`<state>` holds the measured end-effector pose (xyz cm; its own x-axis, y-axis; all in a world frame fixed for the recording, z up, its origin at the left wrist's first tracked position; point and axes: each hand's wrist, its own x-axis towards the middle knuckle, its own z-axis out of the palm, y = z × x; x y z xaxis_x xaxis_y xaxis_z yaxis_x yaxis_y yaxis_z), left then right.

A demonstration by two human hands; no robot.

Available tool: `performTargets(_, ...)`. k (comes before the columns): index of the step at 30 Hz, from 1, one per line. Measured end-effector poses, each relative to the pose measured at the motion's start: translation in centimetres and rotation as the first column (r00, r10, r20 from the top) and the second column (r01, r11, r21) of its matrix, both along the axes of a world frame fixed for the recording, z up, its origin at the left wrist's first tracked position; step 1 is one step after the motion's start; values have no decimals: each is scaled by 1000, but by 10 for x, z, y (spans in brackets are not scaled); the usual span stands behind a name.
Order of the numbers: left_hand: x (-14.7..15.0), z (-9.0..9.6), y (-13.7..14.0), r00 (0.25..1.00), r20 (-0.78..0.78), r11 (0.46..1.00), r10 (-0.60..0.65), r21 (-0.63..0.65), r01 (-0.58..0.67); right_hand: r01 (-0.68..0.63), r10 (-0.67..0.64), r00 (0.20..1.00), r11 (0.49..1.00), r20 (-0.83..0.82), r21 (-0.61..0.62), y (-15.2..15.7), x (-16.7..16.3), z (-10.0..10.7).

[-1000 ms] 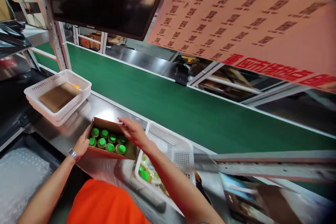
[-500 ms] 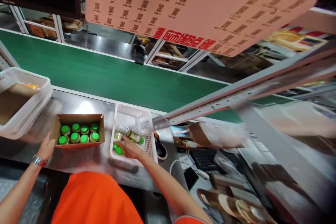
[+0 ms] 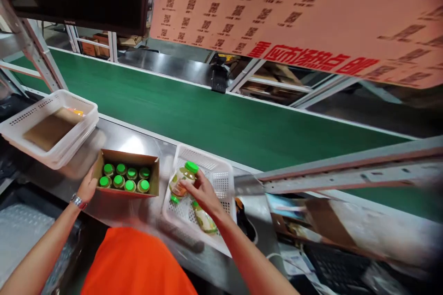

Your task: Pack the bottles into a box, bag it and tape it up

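A cardboard box point(image 3: 155, 176) stands on the metal table, holding several jars point(image 3: 129, 185) with green lids in two rows. My left hand point(image 3: 87, 187) grips its left wall, some fingers hidden behind the cardboard. To the right is a white perforated plastic basket point(image 3: 225, 184). Just above its floor, my right hand point(image 3: 205, 192) is closed around a jar point(image 3: 186, 174) with a green lid and a pale label, held tilted. Another jar point(image 3: 206, 219) lies on its side in the basket, and one more green lid point(image 3: 175, 199) shows below the held jar.
Stacked white baskets point(image 3: 90, 106) stand at the left, with a cardboard piece in the top one. A green conveyor belt point(image 3: 207, 115) runs behind the table. A metal beam point(image 3: 346, 170) and a black scanner-like object point(image 3: 245, 223) are at the right. A pink QR-code board point(image 3: 277, 18) hangs above.
My right hand has lifted a jar up from among those in the basket. My left hand stays on the box. The view has swung, so everything sits farther right in the picture.
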<state>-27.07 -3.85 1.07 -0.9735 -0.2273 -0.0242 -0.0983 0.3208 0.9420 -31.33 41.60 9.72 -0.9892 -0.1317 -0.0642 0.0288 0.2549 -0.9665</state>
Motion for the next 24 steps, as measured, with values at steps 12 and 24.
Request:
performTargets(12,0,-8,9,996,30,995,-88,37,87,-425,465,761,884,451,-196,-253,-46,-26)
performTargets(24,-1,31,6,999,-13,911,-30,-411,22,42,-83,996,719,26,694,13,-55,-59)
